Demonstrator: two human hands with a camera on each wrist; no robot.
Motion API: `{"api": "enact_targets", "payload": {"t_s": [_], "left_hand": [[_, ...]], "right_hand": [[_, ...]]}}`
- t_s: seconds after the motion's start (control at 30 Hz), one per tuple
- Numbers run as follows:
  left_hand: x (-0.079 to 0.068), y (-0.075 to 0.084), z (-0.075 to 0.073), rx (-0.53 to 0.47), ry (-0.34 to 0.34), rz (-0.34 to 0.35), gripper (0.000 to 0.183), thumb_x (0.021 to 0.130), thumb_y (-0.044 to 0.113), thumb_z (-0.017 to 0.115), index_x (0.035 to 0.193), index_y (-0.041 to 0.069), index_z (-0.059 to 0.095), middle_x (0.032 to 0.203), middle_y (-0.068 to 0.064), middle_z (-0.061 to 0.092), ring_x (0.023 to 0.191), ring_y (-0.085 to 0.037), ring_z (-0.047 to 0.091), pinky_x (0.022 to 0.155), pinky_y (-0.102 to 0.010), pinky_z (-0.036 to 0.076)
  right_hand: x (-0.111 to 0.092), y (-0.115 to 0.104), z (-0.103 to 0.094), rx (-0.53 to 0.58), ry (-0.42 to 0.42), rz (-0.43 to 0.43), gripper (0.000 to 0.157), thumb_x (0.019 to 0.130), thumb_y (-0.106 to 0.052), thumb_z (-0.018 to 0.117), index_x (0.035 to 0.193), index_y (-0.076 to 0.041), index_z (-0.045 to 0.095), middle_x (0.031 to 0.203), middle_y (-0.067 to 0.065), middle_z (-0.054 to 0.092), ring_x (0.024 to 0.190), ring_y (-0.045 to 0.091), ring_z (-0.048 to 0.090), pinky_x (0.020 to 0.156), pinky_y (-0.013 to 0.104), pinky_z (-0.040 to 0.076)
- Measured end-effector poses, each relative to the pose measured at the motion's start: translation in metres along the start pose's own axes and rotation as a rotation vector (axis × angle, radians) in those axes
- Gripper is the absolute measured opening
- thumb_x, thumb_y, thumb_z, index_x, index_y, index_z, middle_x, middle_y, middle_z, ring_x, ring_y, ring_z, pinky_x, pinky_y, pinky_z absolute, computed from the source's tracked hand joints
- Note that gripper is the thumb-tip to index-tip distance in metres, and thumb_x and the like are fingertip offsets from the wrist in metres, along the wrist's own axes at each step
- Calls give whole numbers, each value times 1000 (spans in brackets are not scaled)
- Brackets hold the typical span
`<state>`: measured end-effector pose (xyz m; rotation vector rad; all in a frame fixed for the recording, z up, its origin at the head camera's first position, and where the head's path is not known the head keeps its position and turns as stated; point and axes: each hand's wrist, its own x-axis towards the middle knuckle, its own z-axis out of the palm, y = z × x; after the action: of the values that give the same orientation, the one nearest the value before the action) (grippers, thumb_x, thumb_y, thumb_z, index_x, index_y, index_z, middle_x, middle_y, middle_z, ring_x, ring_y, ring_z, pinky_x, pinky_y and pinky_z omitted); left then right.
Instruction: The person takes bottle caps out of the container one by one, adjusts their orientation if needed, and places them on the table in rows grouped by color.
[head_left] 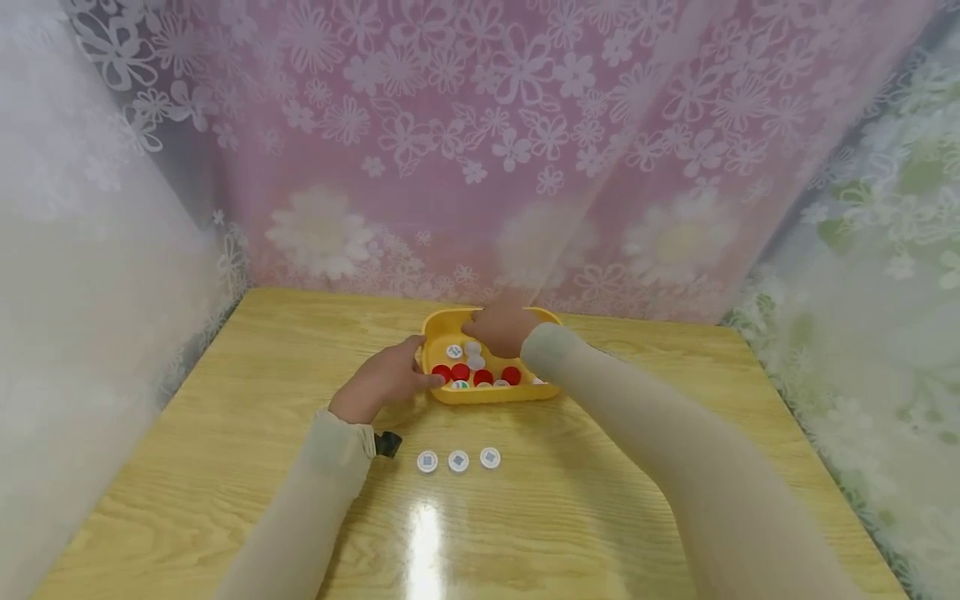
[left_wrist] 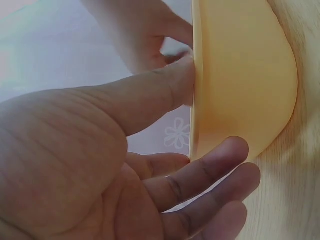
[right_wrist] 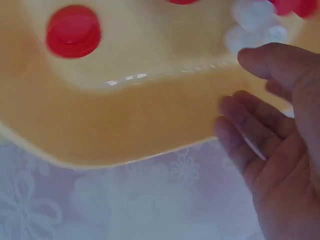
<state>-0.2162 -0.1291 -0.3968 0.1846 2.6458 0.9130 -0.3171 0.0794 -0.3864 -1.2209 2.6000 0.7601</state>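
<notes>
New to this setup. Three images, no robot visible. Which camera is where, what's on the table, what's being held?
There is no machine here: a person works with two bare hands. The widest picture comes from a camera on the head, looking forward and down. The other two come from cameras on the wrists, each showing its own hand up close.

On the wooden table stands a yellow tray with red caps and some white pieces inside. On the person's side of it, three white discs lie in a row, with marks on top.

The left hand grips the tray's left end. The right hand reaches into the tray; its wrist view shows nothing held in its fingers.
</notes>
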Motion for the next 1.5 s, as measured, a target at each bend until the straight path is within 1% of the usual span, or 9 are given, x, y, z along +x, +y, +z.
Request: {"api": "enact_targets", "payload": {"t_s": [0.13, 0.33, 0.47, 0.57, 0.77, 1.03, 1.2, 1.33, 1.5], "left_hand": [[1, -3, 4, 0, -1, 2, 84, 95, 40, 75, 160, 8, 32, 114, -8, 68, 96, -23, 64, 91, -44, 54], [1, -4, 4, -6, 11, -9, 85, 95, 41, 75, 161, 11, 31, 113, -6, 68, 95, -23, 64, 89, -43, 54], [2, -5, 2, 9, 14, 3, 85, 95, 41, 75, 161, 9, 31, 114, -7, 68, 95, -23, 65, 90, -44, 55], [1, -5, 2, 24, 15, 1, 86, 95, 40, 75, 161, 8, 31, 115, -8, 68, 95, -22, 65, 91, -44, 55], [0, -4, 2, 13, 8, -8, 87, 95, 43, 74, 162, 11, 29, 113, -6, 68, 93, -22, 64, 88, -43, 54], [1, -4, 1, 16, 4, -3, 86, 95, 43, 74, 162, 10, 30, 113, -7, 68, 95, -22, 64, 89, -44, 54], [-1, -2, 0, 13, 5, -5, 86, 96, 42, 74, 162, 10, 29, 117, -8, 68, 97, -23, 64, 91, -45, 54], [-3, -1, -1, 10, 9, -8, 86, 96, 42, 74, 162, 10, 29, 118, -8, 68, 98, -23, 65, 91, -45, 54], [-2, 0, -1, 7, 6, -12, 85, 96, 41, 74, 161, 9, 30, 119, -10, 67, 98, -23, 65, 92, -46, 54]], "right_hand": [[9, -9, 9, -70, -59, -65, 40, 100, -14, 70, 138, -23, 62, 139, 3, 65, 123, 24, 64, 110, 41, 47], [17, -16, 14, -45, -54, -34, 19, 103, -24, 67, 121, -21, 70, 116, -1, 73, 96, 20, 67, 101, 35, 53], [21, -19, 11, -21, -77, -31, 20, 103, -26, 67, 122, -20, 70, 100, -1, 73, 80, 17, 63, 91, 32, 57], [23, -19, 11, 5, -93, -39, 30, 104, -26, 65, 134, -20, 64, 94, 0, 72, 74, 17, 63, 85, 31, 58], [24, -16, 12, 94, -83, 10, 41, 110, -35, 53, 148, -21, 55, 109, -2, 72, 87, 16, 63, 103, 36, 51], [13, -19, 5, 6, -60, -40, 30, 105, -26, 64, 135, -23, 62, 97, -1, 70, 73, 16, 57, 85, 30, 57], [12, -17, 6, 83, -99, 4, 26, 107, -27, 61, 131, -19, 65, 106, 0, 73, 88, 18, 65, 98, 34, 54], [14, -9, 13, 173, -23, 24, 30, 105, -25, 63, 134, -16, 63, 130, 5, 67, 106, 21, 67, 102, 36, 52], [-10, 2, -1, 414, 261, 29, 32, 99, -21, 68, 129, -11, 61, 123, 4, 63, 97, 18, 63, 91, 32, 55]]}}
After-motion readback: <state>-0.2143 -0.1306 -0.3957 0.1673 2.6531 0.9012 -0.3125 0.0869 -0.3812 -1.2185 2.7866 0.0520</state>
